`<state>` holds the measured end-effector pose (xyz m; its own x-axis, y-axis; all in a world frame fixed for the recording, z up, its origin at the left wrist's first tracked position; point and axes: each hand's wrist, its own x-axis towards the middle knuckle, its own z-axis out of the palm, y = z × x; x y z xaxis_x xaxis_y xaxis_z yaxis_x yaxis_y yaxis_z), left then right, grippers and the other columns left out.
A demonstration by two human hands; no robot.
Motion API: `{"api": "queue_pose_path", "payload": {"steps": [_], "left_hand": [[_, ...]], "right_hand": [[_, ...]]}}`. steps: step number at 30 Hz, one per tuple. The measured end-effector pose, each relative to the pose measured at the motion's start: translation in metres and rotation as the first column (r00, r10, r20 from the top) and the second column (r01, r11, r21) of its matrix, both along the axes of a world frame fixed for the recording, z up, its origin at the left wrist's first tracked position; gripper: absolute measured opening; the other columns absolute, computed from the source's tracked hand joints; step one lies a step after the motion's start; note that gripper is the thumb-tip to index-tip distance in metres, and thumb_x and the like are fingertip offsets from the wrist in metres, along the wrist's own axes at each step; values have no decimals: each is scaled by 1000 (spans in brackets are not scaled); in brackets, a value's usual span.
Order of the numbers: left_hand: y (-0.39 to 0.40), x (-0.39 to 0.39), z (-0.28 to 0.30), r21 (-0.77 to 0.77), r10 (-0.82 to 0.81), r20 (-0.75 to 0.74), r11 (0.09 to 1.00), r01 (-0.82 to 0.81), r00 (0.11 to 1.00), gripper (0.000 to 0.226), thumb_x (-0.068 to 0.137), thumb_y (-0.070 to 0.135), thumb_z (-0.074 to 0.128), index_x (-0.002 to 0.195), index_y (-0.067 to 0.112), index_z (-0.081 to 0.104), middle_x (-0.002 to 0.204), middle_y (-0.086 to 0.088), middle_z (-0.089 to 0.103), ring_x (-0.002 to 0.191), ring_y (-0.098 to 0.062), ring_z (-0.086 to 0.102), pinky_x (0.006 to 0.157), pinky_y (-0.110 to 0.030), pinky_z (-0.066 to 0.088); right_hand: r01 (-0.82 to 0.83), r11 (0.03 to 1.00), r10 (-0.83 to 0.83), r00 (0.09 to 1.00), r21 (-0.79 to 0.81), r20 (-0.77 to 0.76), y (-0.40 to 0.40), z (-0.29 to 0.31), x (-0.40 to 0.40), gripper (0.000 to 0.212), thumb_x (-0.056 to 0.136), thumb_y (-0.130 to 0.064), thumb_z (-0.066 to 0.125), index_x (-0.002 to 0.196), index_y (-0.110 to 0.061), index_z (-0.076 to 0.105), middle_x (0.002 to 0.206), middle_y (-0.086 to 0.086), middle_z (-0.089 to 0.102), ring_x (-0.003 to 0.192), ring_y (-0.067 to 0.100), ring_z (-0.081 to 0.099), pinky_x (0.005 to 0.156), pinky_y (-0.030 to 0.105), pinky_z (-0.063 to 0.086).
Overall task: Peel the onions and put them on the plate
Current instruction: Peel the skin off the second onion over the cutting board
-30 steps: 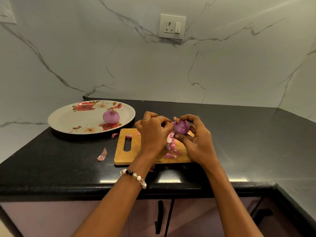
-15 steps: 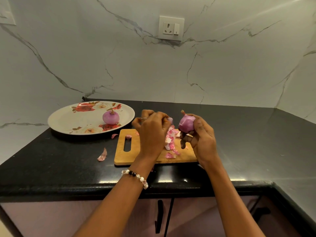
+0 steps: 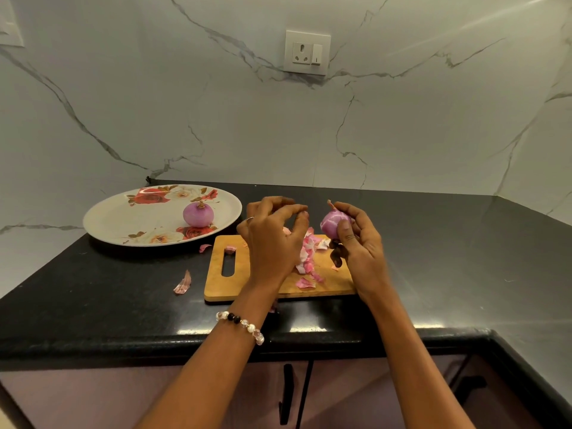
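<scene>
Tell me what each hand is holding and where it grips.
The right hand holds an onion by its side, thumb across the front. The left hand has curled fingers; whether they pinch a bit of skin cannot be told.
</scene>
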<state>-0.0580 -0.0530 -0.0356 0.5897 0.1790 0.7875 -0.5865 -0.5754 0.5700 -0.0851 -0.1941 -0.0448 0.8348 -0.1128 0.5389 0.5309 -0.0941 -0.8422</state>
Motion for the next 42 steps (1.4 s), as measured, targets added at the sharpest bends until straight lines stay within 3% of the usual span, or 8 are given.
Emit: {"api": "queue_pose_path", "payload": {"steps": [3,9,13,19,29,32,36,42], "left_hand": [[-1,-1,0,90,-226,46,971,222,973,19,84,29,69,101,21,72,100,5,68,97,-9,53,77,-29,48],[-5,-1,-2,135,-253,52,960,244,966,15,79,17,75,91,10,69,89,-2,67,84,-6,50,74,-2,39],[-6,-3,-3,154,-251,38,958,242,967,13,80,17,74,91,11,68,88,-1,67,82,-7,50,70,-7,40],[-7,3,-7,220,-212,-52,951,219,976,16,80,17,69,95,19,63,94,1,60,91,-17,48,72,-41,48],[-6,-4,-5,306,-181,36,938,162,983,23,73,6,62,91,19,59,96,4,58,92,-12,42,65,-23,23],[-7,-4,-4,316,-182,79,937,149,980,23,72,4,64,90,18,59,95,4,59,91,-13,45,67,-20,26],[-7,-8,-2,261,-233,92,944,202,968,18,73,3,62,86,15,60,88,3,60,88,-14,49,66,-32,43],[-4,-14,5,87,-368,-132,921,380,921,29,82,-2,65,93,23,53,87,10,53,86,-11,54,71,-20,49]], "right_hand": [[-21,999,21,1000,-34,-14,0,-1,1,37,97,-35,46,128,-16,54,102,8,60,66,19,55,48,24,48],[-25,996,26,1000,-83,6,-1,-5,5,36,97,-43,47,125,-22,56,108,13,61,71,17,59,49,23,48],[-8,994,9,1000,-111,10,-3,-9,10,35,96,-41,45,125,-23,57,111,8,62,78,14,60,58,23,50],[13,987,-10,1000,-162,15,-5,-14,16,40,97,-43,46,128,-20,57,113,2,63,83,12,60,66,26,49],[-31,989,25,999,-145,-47,-3,-13,15,37,99,-41,44,122,-17,58,98,7,64,71,18,60,55,26,49],[-38,993,32,998,-114,-58,-4,-12,14,29,105,-32,42,119,-15,60,90,3,63,67,19,57,54,32,48],[-24,993,14,996,-115,-87,-4,-13,17,31,105,-33,40,117,-16,63,88,-5,64,74,13,60,61,26,48],[-19,990,4,994,-141,-110,-4,-12,17,29,106,-31,40,114,-19,65,92,-3,66,79,11,62,67,29,50]]}}
